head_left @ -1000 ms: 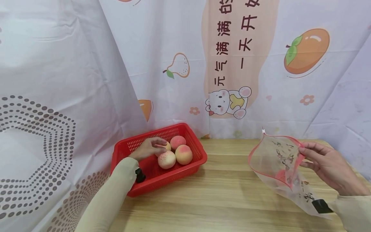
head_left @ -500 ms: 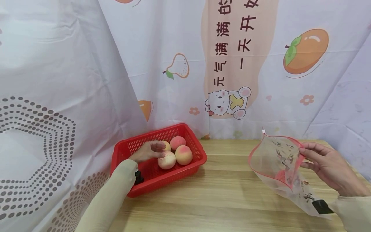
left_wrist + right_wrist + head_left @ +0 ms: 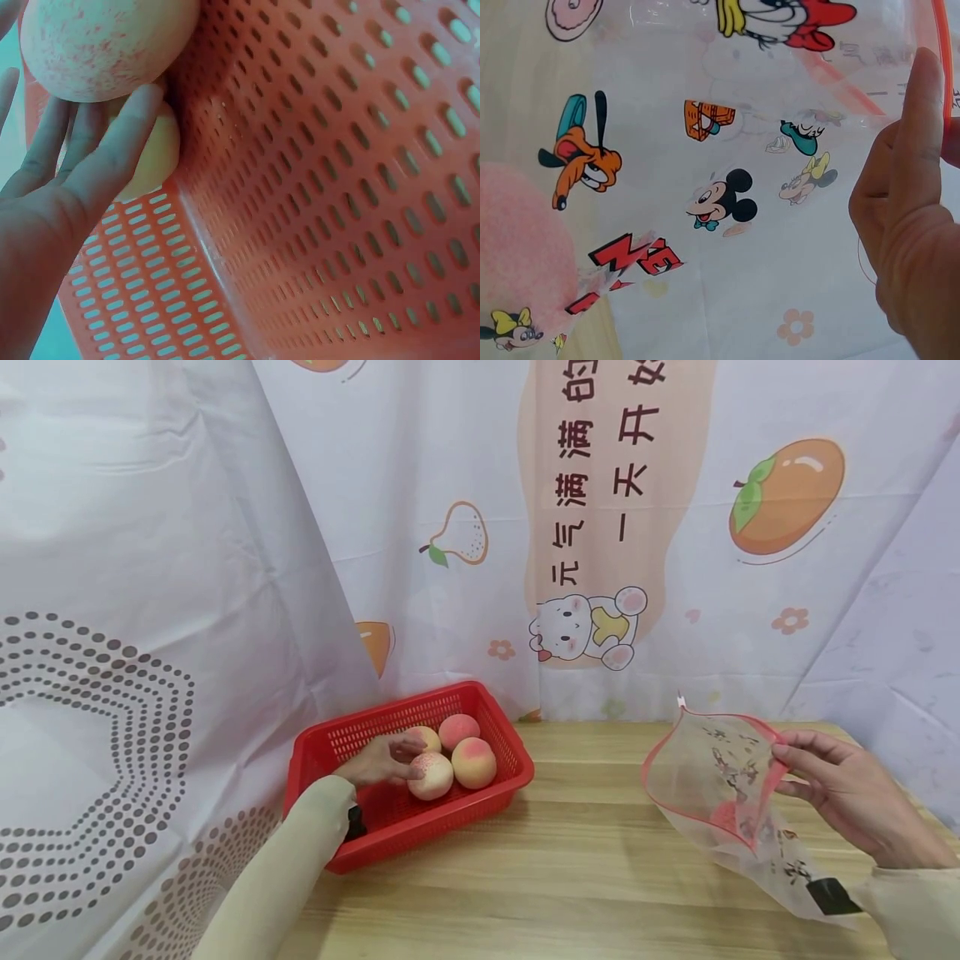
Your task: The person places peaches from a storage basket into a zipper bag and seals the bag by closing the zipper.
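Observation:
Inside the red basket point(image 3: 420, 835), my left hand point(image 3: 380, 762) is beside a pale speckled peach point(image 3: 431, 777). In the left wrist view the fingers point(image 3: 112, 150) reach along that peach point(image 3: 109, 45) with a slight bend; whether they touch it is unclear. A yellow peach point(image 3: 426, 738), a pink peach point(image 3: 459, 729) and a yellow-pink peach point(image 3: 474, 763) lie around it. At the right, my right hand point(image 3: 855, 793) pinches the red rim of a see-through zip bag point(image 3: 693, 764), whose mouth gapes. A pink peach point(image 3: 724, 815) shows through the bag, also in the right wrist view point(image 3: 521, 247).
The wooden table point(image 3: 570, 868) runs between basket and bag. Behind it hangs a printed curtain point(image 3: 450, 593), with a dotted grey-white cloth point(image 3: 150, 527) on the left. A white zip slider point(image 3: 681, 700) sits at the bag's corner.
My left hand has come slightly lower, from above the peaches to beside the speckled one. The right hand and the bag have barely moved.

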### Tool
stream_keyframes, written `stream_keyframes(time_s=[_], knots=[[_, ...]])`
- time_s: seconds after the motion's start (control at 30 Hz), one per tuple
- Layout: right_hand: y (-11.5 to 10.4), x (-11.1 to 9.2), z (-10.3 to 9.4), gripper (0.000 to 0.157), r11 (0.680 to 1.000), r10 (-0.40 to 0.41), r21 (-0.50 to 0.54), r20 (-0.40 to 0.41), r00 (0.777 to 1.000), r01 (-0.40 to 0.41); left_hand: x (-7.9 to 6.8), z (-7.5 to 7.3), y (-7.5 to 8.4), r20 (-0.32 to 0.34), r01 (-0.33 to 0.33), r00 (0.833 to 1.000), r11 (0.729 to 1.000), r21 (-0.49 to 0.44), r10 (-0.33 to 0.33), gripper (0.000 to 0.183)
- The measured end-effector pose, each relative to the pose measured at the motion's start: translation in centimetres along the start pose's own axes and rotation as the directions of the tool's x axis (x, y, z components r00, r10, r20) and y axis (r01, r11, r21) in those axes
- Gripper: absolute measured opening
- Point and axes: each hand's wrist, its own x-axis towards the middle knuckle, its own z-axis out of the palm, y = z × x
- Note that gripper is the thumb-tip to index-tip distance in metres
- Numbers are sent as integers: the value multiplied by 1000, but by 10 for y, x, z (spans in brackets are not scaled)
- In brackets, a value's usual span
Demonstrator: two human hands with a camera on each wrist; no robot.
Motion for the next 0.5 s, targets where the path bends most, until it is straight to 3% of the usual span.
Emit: stream_keyframes(time_s=[0.5], knots=[[-1, 2, 2, 32, 1000, 2, 5, -1, 1000, -2, 2, 2, -4, 34, 27, 999, 1000, 0, -27, 61]])
